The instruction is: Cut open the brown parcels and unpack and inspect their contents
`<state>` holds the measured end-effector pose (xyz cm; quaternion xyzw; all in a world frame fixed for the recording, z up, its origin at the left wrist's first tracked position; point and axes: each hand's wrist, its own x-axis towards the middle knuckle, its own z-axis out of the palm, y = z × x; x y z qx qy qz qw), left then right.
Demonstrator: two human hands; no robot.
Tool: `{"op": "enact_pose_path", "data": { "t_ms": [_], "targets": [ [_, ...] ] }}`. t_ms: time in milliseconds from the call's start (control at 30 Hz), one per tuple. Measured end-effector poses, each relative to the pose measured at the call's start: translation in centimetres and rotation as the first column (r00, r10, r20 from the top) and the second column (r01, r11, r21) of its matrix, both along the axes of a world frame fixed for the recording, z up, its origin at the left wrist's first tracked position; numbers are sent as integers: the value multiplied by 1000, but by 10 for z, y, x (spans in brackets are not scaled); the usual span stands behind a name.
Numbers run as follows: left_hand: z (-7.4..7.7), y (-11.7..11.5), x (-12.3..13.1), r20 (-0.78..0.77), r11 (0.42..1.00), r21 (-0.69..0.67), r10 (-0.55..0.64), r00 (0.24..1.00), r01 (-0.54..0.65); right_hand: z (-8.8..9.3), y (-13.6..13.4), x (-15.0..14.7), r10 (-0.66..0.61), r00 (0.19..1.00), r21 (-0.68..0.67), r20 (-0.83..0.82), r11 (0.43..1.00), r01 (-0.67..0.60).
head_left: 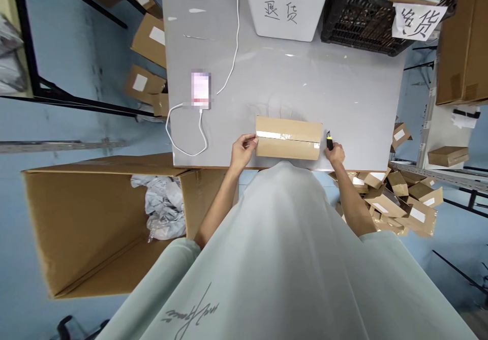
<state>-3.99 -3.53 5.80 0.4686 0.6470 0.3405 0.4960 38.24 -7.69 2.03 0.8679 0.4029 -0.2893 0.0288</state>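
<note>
A closed cardboard box (288,149), with clear tape along its middle seam, lies near the front edge of the grey table. At its left end, my left hand (244,152) grips the box with thumb and fingers. Just off the right end, my right hand (335,154) is closed around a utility knife (329,142) with a black and yellow body, its tip pointing away from me. The knife is apart from the box.
A white bin (285,20) and a black crate (362,25) stand at the table's back. A phone (201,90) with a white cable lies left. An open carton (95,228) with crumpled plastic stands at my left; several small boxes (396,197) are piled right.
</note>
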Motion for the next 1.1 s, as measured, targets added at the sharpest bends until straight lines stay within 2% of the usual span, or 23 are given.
{"op": "enact_pose_path", "data": {
  "t_ms": [100,200,300,367,433,500,667,800,1100],
  "targets": [
    [-3,0,-2,19,1000,-6,-15,1000,15,22,5,5,35,999,194,-21,981,-30],
    [-8,1,-1,49,999,-4,-31,998,32,60,9,-1,167,984,451,-54,884,-126],
    [-11,3,1,89,999,30,-43,995,41,105,16,-32,367,922,573,-121,784,-237],
    [-10,5,3,113,997,68,-48,992,40,131,23,-63,518,832,586,-201,744,-321],
    [-8,7,3,122,992,117,-67,990,52,149,32,-95,643,717,573,-271,706,-417],
    [-3,9,3,116,982,163,-113,987,94,158,43,-121,724,630,528,-281,665,-529],
    [4,14,-3,127,955,188,-255,958,229,159,67,-152,848,509,348,-149,527,-776],
    [1,18,-8,137,937,202,-317,939,286,165,78,-161,886,451,247,-107,463,-851],
    [-7,22,-12,75,902,247,-383,921,355,211,91,-187,936,347,-45,-63,344,-938]
  ]
}}
